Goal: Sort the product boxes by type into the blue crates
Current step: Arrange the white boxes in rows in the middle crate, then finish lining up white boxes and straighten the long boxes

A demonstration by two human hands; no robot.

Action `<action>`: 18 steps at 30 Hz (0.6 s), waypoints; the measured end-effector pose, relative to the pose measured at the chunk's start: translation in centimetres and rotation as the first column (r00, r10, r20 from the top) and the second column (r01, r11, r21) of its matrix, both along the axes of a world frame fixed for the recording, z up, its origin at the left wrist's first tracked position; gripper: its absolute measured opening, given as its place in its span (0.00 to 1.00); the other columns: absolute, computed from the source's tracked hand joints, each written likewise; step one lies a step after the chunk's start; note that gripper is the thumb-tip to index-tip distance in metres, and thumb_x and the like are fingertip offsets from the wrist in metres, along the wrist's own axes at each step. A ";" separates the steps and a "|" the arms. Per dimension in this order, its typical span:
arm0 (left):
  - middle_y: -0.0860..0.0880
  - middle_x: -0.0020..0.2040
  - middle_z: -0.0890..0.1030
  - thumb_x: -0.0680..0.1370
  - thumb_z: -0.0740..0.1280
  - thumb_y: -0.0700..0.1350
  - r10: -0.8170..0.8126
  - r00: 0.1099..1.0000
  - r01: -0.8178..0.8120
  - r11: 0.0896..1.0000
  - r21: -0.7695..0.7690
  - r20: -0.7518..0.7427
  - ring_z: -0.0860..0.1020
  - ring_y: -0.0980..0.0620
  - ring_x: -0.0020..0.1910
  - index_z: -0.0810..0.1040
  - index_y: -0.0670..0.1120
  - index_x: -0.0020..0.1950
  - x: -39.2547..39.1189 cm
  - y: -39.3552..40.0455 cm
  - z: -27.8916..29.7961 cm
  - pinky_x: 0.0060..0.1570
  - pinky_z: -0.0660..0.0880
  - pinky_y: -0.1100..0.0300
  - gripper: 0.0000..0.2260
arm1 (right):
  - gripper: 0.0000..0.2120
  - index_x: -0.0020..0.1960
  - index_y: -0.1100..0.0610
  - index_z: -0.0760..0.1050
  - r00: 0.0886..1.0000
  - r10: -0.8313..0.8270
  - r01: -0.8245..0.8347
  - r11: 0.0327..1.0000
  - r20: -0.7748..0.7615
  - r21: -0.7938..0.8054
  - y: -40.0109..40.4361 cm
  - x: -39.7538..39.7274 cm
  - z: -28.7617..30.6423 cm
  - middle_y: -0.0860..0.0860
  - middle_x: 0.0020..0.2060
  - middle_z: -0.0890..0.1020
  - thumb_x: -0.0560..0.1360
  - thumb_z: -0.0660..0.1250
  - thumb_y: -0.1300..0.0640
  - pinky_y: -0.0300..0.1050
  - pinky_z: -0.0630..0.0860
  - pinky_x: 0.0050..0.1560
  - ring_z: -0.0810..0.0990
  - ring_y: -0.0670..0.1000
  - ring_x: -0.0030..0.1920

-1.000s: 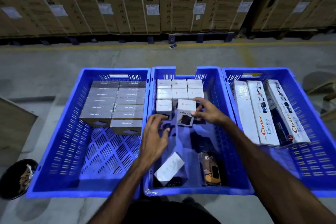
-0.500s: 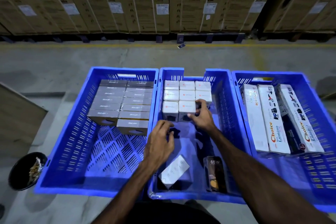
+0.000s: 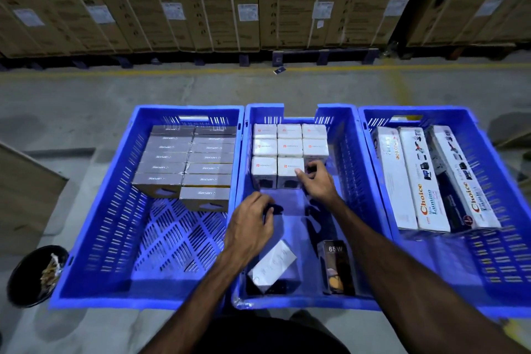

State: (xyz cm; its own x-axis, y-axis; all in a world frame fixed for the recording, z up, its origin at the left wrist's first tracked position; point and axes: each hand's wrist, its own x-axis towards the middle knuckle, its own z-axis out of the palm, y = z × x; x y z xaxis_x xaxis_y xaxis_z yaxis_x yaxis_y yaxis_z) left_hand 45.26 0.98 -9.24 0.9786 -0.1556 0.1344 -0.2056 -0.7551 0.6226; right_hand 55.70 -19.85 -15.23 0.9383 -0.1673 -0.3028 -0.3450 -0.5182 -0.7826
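Note:
Three blue crates stand side by side. The left crate (image 3: 94,238) holds grey boxes (image 3: 186,164) in two columns. At the far end of the middle crate (image 3: 344,158), small white boxes (image 3: 288,139) stand in rows. Long white "Choice" boxes (image 3: 425,181) fill the right crate (image 3: 505,253). My right hand (image 3: 319,184) is at the third-row white box (image 3: 288,172), thumb on its top right corner and fingers curled at its right side. My left hand (image 3: 253,227) hovers over the middle crate's floor, loosely curled and holding nothing.
A white box (image 3: 273,267) lies tilted and a dark "65W" box (image 3: 336,267) lies beside it at the middle crate's near end. A black bin (image 3: 34,276) sits lower left and a wooden board (image 3: 26,181) is at the left. Washing machine cartons (image 3: 215,0) line the back.
My right hand set the white box upright into the third row, next to the one on the left. My left hand stayed low over the crate floor.

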 end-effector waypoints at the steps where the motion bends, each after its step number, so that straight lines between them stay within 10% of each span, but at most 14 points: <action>1: 0.51 0.49 0.81 0.79 0.68 0.39 -0.009 1.000 0.009 1.000 0.008 -0.003 0.80 0.50 0.46 0.81 0.47 0.52 0.0 0.0 0.0 0.46 0.73 0.61 0.04 | 0.23 0.63 0.53 0.70 1.000 -0.005 0.005 1.000 -0.012 0.015 -0.5 -0.2 -0.1 0.54 0.52 0.81 0.78 0.70 0.39 0.51 0.77 0.52 0.81 0.57 0.53; 5: 0.52 0.51 0.81 0.79 0.68 0.43 -0.068 0.998 0.069 0.994 0.079 -0.018 0.80 0.48 0.52 0.81 0.48 0.53 -0.5 -0.2 -0.3 0.49 0.78 0.51 0.05 | 0.28 0.63 0.50 0.70 0.995 0.049 -0.044 0.997 -0.086 0.065 -2.9 -0.6 -0.7 0.53 0.46 0.84 0.72 0.70 0.33 0.62 0.82 0.55 0.85 0.59 0.49; 8: 0.53 0.54 0.82 0.78 0.66 0.46 -0.143 0.988 0.151 0.970 0.191 -0.054 0.81 0.48 0.55 0.82 0.51 0.56 -0.9 -0.5 -0.6 0.51 0.78 0.51 0.09 | 0.18 0.64 0.58 0.73 0.982 0.163 -0.155 0.984 -0.098 0.089 -4.3 -2.2 1.6 0.54 0.39 0.82 0.80 0.70 0.48 0.63 0.81 0.53 0.85 0.58 0.45; 18: 0.45 0.72 0.74 0.77 0.73 0.51 -0.356 0.780 0.487 0.862 0.141 -0.515 0.72 0.43 0.72 0.70 0.50 0.77 -1.5 -5.7 -2.4 0.67 0.72 0.48 0.29 | 0.08 0.59 0.53 0.81 0.932 0.329 -0.295 0.933 0.155 -0.203 -8.4 -9.6 9.7 0.48 0.44 0.83 0.81 0.70 0.52 0.48 0.77 0.43 0.84 0.51 0.43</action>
State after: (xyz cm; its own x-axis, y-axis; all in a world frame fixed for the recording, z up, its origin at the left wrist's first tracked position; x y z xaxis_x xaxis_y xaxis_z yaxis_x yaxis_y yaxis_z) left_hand 43.73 -4.69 -11.65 0.7402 -0.5309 -0.4127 -0.2824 -0.8024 0.5257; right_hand 46.12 -28.24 -5.58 0.9876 0.1086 -0.1134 -0.0028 -0.7096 -0.7046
